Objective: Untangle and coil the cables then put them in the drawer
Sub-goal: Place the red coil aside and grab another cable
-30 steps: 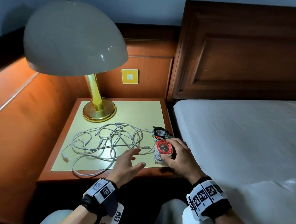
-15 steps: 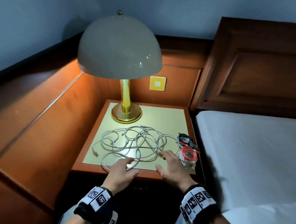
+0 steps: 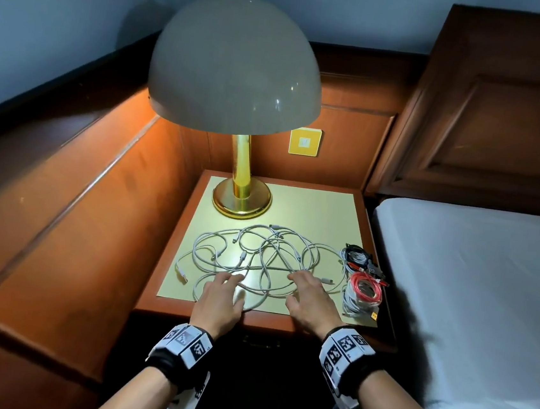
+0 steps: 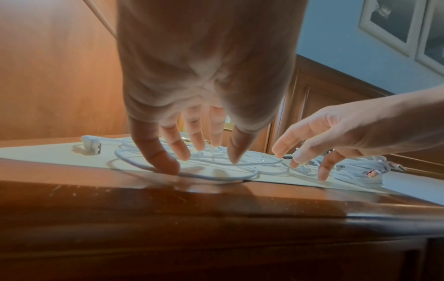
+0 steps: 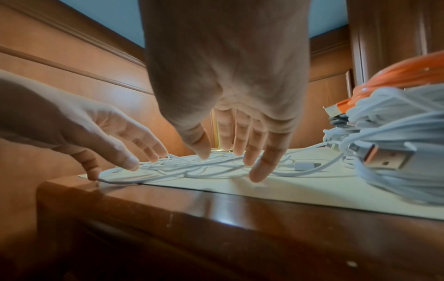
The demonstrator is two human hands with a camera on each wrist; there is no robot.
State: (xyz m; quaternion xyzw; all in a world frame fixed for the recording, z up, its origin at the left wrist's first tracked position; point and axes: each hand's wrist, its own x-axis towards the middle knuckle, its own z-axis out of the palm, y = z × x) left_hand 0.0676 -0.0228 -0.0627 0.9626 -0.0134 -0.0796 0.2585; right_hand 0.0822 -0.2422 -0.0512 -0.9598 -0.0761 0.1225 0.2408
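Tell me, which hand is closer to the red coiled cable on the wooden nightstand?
The right hand. It hovers over the tangled white cables, just left of the red coiled cable without touching it. The left hand is farther left, fingertips on the white tangle's near loops.

Dim room, lit mainly by a warm glow under the dome lamp at upper centre of the head view, brightest on the wood panel to its left. The frame's lower centre falls into deep shadow. Straight edges bow near the borders. Both wrist views are soft, with blurred foreground wood.
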